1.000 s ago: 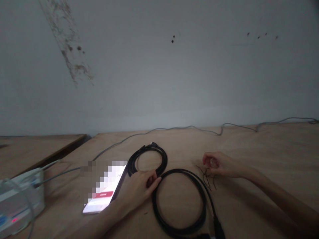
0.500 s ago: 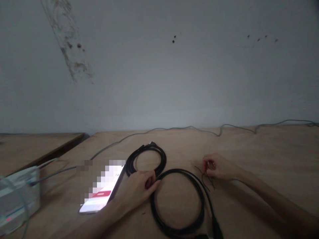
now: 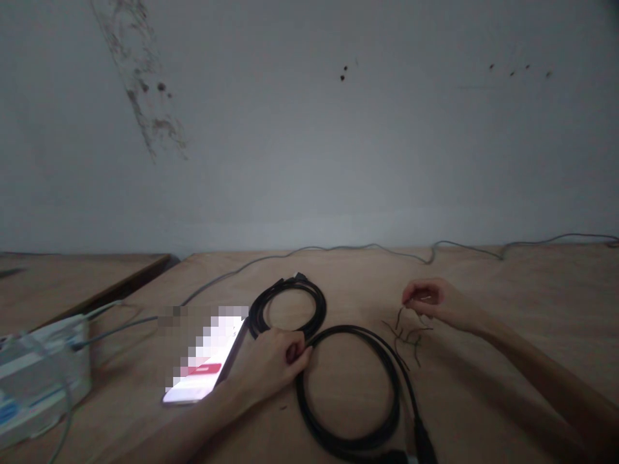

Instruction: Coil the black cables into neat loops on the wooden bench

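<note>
Head view: the left hand [image 3: 268,364] lies half-curled across the spot where two coils of black cable [image 3: 349,393] meet, touching them, though a firm grip cannot be told. The right hand [image 3: 435,303] hovers above the table [image 3: 522,290], its fingertips [image 3: 406,303] pinched nearly closed at the top of a tangle of thin dark wires [image 3: 406,338]; any hold on a strand is too fine to tell. Pinching close to a single strand would probably give the surest hold.
</note>
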Tool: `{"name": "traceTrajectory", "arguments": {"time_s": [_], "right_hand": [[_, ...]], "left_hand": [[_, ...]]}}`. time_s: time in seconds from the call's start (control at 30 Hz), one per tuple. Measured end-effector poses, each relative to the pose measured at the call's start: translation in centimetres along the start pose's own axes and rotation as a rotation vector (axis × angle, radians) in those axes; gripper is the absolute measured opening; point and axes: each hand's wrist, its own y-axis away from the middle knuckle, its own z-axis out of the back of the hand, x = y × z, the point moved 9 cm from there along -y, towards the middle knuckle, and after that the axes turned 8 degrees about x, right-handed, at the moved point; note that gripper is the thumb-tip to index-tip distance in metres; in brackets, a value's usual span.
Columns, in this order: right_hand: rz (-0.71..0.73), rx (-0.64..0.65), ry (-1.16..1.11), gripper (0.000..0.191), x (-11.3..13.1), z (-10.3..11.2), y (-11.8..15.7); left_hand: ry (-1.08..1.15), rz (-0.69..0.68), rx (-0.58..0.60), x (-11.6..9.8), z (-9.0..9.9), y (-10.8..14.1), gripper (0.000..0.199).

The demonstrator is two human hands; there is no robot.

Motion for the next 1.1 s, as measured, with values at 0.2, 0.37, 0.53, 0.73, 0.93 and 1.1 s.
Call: {"name": "traceTrajectory", "arguments": {"time_s": [0.2,0.37,0.53,0.73,0.93,1.1], "right_hand": [[0.056,-0.169,-0.281,0.025,-0.4,1.6,0.1],[0.017,-0.198,-0.441,0.036,-1.6,-0.1,-0.3],[-0.042,-0.203,-0.432,0.044,-2.7,-2.3,-0.6],[-0.088,-0.222,-0.474,0.048,-4.1,-3.7,-0.9],[-0.082,-0.22,-0.391,0.052,-3.7,-4.4,-0.6],[-0.029,-0.223,-0.232,0.043,-2.6,-4.8,0.0]], "left_hand": [[-0.05,-0.029,0.014,-0.2,-0.4,0.2,0.031],[-0.042,0.064,0.049,0.4,-0.4,0.0,0.047],[-0.103,0.082,0.047,0.7,-0.5,0.0,0.038],[-0.173,0.089,0.05,0.7,-0.5,0.4,0.038],[-0.161,0.089,0.045,0.5,-0.4,0.3,0.042],[-0.189,0.075,0.057,0.6,-0.6,0.2,0.03]]}}
